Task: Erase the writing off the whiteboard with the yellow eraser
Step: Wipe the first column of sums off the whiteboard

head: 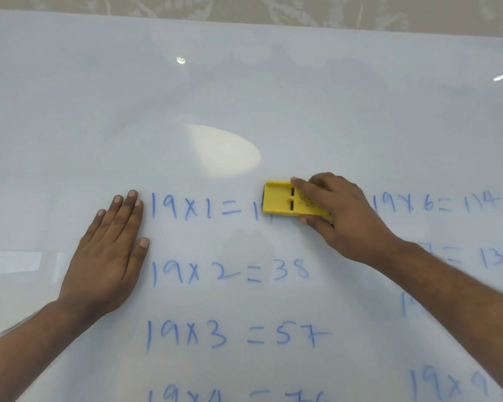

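Observation:
The whiteboard (244, 91) fills nearly the whole view and carries blue handwriting (230, 272), a 19 times table in two columns. My right hand (340, 216) grips the yellow eraser (279, 200) and presses it flat on the board at the end of the top line "19x1=", covering most of the answer. My left hand (111, 253) lies flat on the board, fingers together and holding nothing, just left of the first two lines. My right forearm hides part of the right column.
A patterned beige wall (273, 8) shows beyond the board's top edge. Bright light reflections (224, 152) sit on the board above the writing. The upper half of the board bears no writing.

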`<state>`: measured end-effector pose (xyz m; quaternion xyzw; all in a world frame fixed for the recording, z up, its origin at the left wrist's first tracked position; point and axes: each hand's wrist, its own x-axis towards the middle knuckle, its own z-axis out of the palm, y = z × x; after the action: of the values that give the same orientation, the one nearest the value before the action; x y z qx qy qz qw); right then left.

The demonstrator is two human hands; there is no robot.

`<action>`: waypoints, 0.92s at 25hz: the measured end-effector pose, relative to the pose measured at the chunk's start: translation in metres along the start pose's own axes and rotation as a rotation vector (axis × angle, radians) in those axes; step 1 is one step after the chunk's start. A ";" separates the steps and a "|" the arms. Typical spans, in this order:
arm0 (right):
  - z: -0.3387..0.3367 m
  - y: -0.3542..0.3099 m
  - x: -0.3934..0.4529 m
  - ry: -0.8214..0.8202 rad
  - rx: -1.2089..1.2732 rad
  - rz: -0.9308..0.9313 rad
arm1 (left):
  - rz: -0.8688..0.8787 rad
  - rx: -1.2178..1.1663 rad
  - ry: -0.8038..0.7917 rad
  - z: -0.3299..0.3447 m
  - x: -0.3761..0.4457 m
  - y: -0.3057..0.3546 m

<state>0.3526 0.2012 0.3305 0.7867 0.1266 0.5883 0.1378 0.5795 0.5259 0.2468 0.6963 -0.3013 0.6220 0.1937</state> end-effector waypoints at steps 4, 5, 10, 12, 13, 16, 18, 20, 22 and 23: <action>0.017 -0.020 -0.005 -0.007 0.032 -0.001 | 0.003 -0.004 -0.004 -0.001 0.000 0.000; 0.018 -0.020 -0.011 -0.022 0.028 -0.016 | 0.004 -0.003 -0.005 -0.001 0.000 0.000; 0.005 -0.001 -0.017 -0.032 -0.023 -0.052 | 0.013 -0.001 0.001 -0.001 0.000 -0.002; 0.005 -0.001 -0.005 0.009 -0.001 0.006 | 0.016 0.003 0.000 -0.001 0.000 -0.001; 0.007 -0.004 0.002 0.024 0.015 0.030 | 0.016 0.001 -0.001 -0.001 -0.001 -0.001; 0.018 -0.018 0.008 0.034 0.044 0.044 | 0.009 -0.008 -0.008 -0.001 -0.001 -0.002; 0.021 -0.021 -0.001 0.012 0.043 0.005 | 0.013 -0.007 -0.011 -0.001 -0.002 -0.002; 0.019 -0.018 -0.012 -0.034 0.024 -0.046 | 0.021 -0.002 -0.006 -0.001 -0.003 -0.003; 0.013 -0.011 -0.017 -0.077 -0.011 -0.085 | 0.028 0.000 -0.003 -0.001 -0.002 -0.004; 0.010 -0.007 -0.017 -0.084 -0.025 -0.095 | 0.029 -0.001 -0.002 -0.001 -0.002 -0.004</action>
<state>0.3573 0.2011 0.3099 0.8020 0.1506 0.5490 0.1808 0.5810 0.5299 0.2450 0.6923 -0.3119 0.6240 0.1848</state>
